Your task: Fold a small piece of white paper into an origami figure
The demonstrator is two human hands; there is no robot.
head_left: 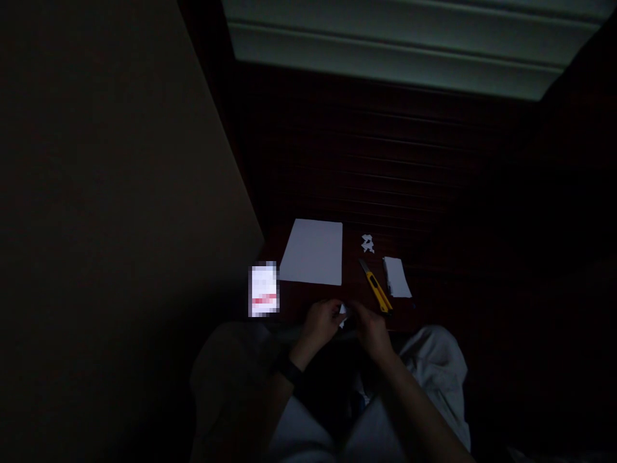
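The scene is very dark. My left hand and my right hand meet above my lap, fingers curled round a small white piece of paper held between them. A dark band sits on my left wrist. Just beyond my right hand lies a yellow utility knife on the dark wooden floor. A white sheet of paper lies flat beyond my left hand.
A small folded white paper shape and a smaller white paper slip lie near the knife. A bright blurred card or screen is at the left. A wall rises on the left; a pale step or ledge runs across the far side.
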